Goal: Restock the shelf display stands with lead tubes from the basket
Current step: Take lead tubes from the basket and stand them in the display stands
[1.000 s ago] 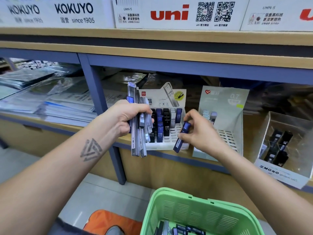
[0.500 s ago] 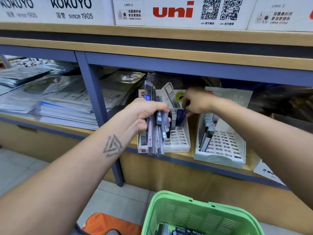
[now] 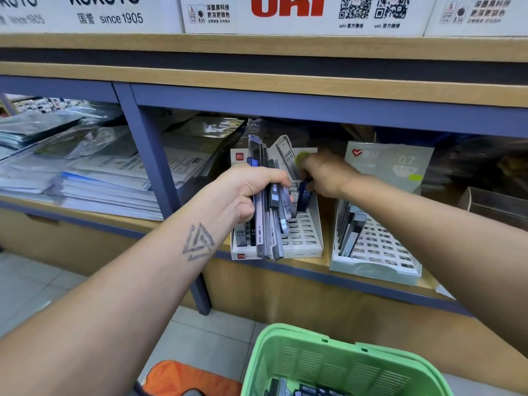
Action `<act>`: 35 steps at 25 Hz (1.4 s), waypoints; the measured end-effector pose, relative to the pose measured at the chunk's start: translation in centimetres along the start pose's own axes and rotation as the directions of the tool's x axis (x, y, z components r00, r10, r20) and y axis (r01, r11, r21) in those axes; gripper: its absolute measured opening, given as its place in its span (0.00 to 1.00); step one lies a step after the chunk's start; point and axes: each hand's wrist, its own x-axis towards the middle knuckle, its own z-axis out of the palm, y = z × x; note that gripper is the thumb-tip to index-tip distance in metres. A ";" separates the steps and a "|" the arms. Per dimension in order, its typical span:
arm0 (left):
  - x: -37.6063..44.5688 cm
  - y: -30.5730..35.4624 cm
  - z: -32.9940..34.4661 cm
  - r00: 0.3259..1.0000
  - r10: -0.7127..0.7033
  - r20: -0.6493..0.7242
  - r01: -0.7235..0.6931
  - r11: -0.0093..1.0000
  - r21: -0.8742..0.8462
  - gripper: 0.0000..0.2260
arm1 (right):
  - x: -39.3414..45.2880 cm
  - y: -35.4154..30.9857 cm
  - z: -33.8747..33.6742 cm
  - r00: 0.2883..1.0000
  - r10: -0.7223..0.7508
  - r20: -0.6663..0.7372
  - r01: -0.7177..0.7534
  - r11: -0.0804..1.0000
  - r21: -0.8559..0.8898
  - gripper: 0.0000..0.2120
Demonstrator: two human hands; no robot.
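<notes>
My left hand (image 3: 251, 192) grips a bundle of several grey and clear lead tubes (image 3: 268, 227), held upright in front of the white display stand (image 3: 307, 238) on the shelf. My right hand (image 3: 325, 175) reaches into the back row of that stand, fingers curled over the top of a dark blue lead tube (image 3: 303, 200) standing in a slot. To the right, a pale green display stand (image 3: 380, 254) holds a few grey tubes at its left side. The green basket (image 3: 343, 364) sits below, with more tubes (image 3: 311, 391) in its bottom.
Stacks of plastic-wrapped paper (image 3: 100, 181) fill the shelf bay to the left, behind a blue post (image 3: 154, 172). A cardboard box (image 3: 494, 204) stands at the far right. White uni boxes (image 3: 285, 12) line the shelf above. An orange object (image 3: 185, 378) lies on the floor.
My right hand carried the blue tube from in front of the stands up to the back row of the white stand and stays on it there. The view moved closer to the shelf.
</notes>
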 end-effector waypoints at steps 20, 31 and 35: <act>-0.6 -0.1 -0.2 0.997 0.012 0.077 -0.010 1.000 -0.025 0.05 | -0.5 -1.4 -0.3 0.999 0.054 -0.009 -0.054 0.994 -0.095 0.11; -2.7 -1.6 1.9 0.979 0.065 0.194 -0.075 0.996 0.044 0.07 | -9.3 -2.0 -5.3 0.959 0.208 0.195 -0.261 0.366 0.893 0.12; -3.2 -2.5 3.2 0.964 0.054 0.261 -0.070 0.996 0.053 0.07 | -11.0 -0.9 -5.2 0.932 0.228 0.282 -0.322 0.162 0.933 0.12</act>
